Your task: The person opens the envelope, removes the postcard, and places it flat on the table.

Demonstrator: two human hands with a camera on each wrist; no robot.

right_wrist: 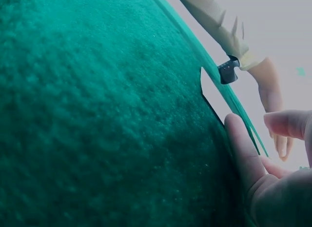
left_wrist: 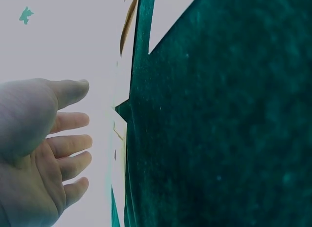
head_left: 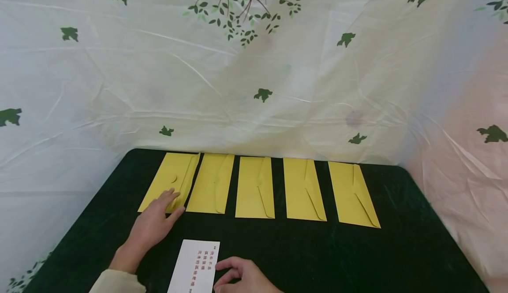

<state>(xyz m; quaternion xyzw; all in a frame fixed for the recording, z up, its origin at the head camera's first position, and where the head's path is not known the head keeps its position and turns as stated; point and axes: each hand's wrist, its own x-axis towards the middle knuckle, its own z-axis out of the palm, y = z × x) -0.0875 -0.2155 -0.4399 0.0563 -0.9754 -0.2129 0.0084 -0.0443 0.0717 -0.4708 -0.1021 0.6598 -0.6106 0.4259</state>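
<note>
"What's at the left end of your dark green, velvety tabletop (head_left: 397, 257)?"

"A yellow rectangular paper envelope (head_left: 160, 180), left of the frame's middle, its long flap on its right side. My left hand (head_left: 152, 222) lies over its lower part, fingers relaxed and slightly spread, pinching nothing. I'd guess they're there to steady the paper, though I can't tell how firmly they touch it."

"And after that?"

"At the bottom of the frame, left of centre, a white rectangular card with red printed characters (head_left: 192, 266) lies flat, print up, probably near me for easy reach. Above it is a second yellow envelope (head_left: 208, 185), just beside the first."

"Your right hand (head_left: 244, 275)?"

"Bottom middle, fingers loosely bent, tips at the card's right edge, perhaps to check it from sliding. I can make out no pinch."

"Farther right?"

"A third yellow envelope (head_left: 253, 189), a fourth yellow envelope (head_left: 301, 191) and a fifth yellow envelope (head_left: 349, 194), reaching right of the frame's middle, flaps all to the right. Dark strips of tabletop part them, likely so each can be handled alone."
</note>
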